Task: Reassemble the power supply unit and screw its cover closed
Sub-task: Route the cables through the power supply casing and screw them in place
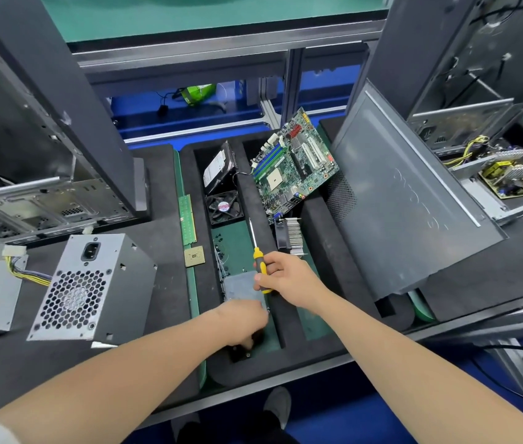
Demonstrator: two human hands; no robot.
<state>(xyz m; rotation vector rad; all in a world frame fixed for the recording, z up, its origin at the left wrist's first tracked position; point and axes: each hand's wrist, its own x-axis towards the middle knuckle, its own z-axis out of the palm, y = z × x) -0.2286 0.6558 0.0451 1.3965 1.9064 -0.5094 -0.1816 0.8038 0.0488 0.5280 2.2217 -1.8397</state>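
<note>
Two open computer cases stand on the black surface (pixel 157 229), one at 10 o'clock (pixel 29 123) and one at 2 o'clock (pixel 465 59). One grey side panel (pixel 407 203) leans at 3 o'clock. One black foam tray (pixel 324 225) fills the middle.

The single power supply unit (pixel 90 283), a grey box with a honeycomb grille facing up, sits at 8 o'clock, left of the tray and apart from both hands.

One motherboard (pixel 295 161) rests tilted at 12 to 1 o'clock. Both forearms reach in from 6 o'clock. The right hand (pixel 289 274), near centre, is wrapped round the handle of the one yellow-and-black screwdriver (pixel 257 253), its shaft pointing to 12 o'clock. The left hand (pixel 242 318), just below, dips into a tray compartment with its fingers turned down and hidden; I cannot tell whether it holds anything.

The tray also holds:
- One hard drive (pixel 218 166)
- One fan (pixel 223 208)
- One heat sink (pixel 289 235)
- One grey plate (pixel 242 288)
- Several small dark screws (pixel 220 243), too small to count

One memory stick (pixel 187 219) and one processor chip (pixel 194 256) lie at the tray's left edge.
</note>
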